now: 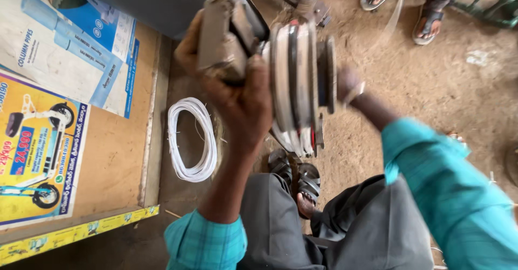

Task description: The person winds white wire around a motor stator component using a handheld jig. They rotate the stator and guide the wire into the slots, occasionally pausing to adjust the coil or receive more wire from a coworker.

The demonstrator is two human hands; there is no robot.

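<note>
left hand grips winding block; right hand closed behind spool, bare floor beyond.

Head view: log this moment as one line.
left hand: grips block | right hand: on spool | white wire coil: on floor

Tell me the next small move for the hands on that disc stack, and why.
Probably steady the grip before turning further. The left hand clamps a dusty block against the stacked discs, held in the air above the person's sandalled feet, while the right hand sits at the far face, blurred.
</note>
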